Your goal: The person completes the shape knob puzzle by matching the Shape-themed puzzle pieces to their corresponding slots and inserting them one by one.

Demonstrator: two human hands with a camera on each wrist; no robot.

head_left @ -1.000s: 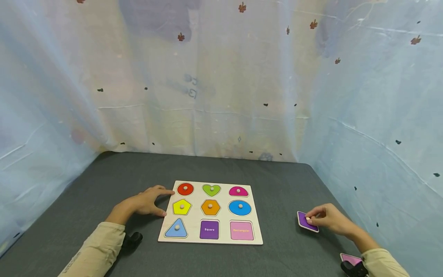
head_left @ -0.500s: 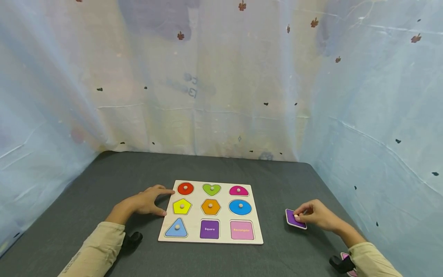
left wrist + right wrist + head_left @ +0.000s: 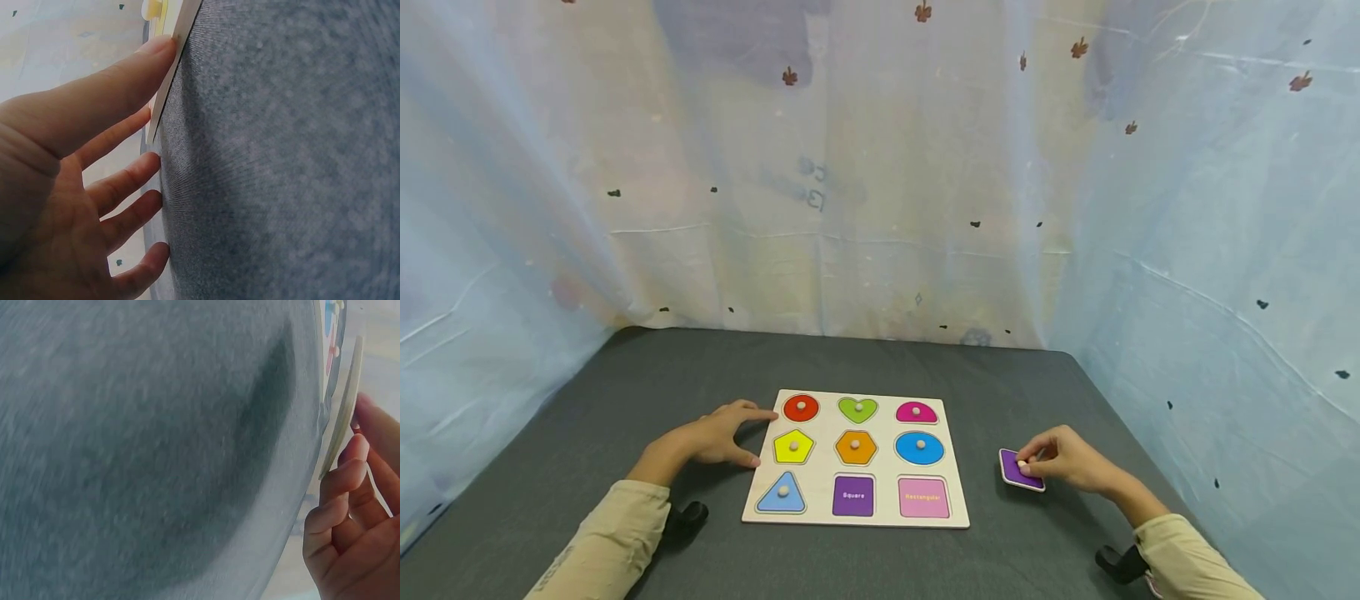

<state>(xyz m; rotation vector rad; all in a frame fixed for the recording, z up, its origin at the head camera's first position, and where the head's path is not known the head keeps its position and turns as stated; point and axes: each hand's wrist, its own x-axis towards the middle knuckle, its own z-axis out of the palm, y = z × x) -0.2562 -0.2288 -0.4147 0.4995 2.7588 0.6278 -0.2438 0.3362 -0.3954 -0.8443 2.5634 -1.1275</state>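
Observation:
My right hand (image 3: 1071,462) pinches the small knob of a purple square puzzle piece (image 3: 1011,472), to the right of the puzzle board. In the right wrist view the piece (image 3: 345,409) shows edge-on, raised over the cloth, with its shadow below. My left hand (image 3: 718,435) touches the left edge of the wooden puzzle board (image 3: 883,521) with thumb and index finger, the other fingers spread loosely. On the board, the purple recess marked "Square" (image 3: 853,506) and the pink recess marked "Rectangular" (image 3: 923,508) hold no piece. Knobbed shapes, such as the blue triangle (image 3: 782,501), fill the others.
A dark grey cloth (image 3: 850,567) covers the table. At the lower right, the edge of a pink piece (image 3: 1153,587) peeks out, mostly hidden by the right sleeve. A pale patterned curtain (image 3: 880,167) hangs round the back and sides. Each wrist wears a black strap mount (image 3: 1122,565).
My right hand has carried the purple square piece leftward toward the board, and its forearm now covers most of the pink piece. The left hand has stayed at the board's edge.

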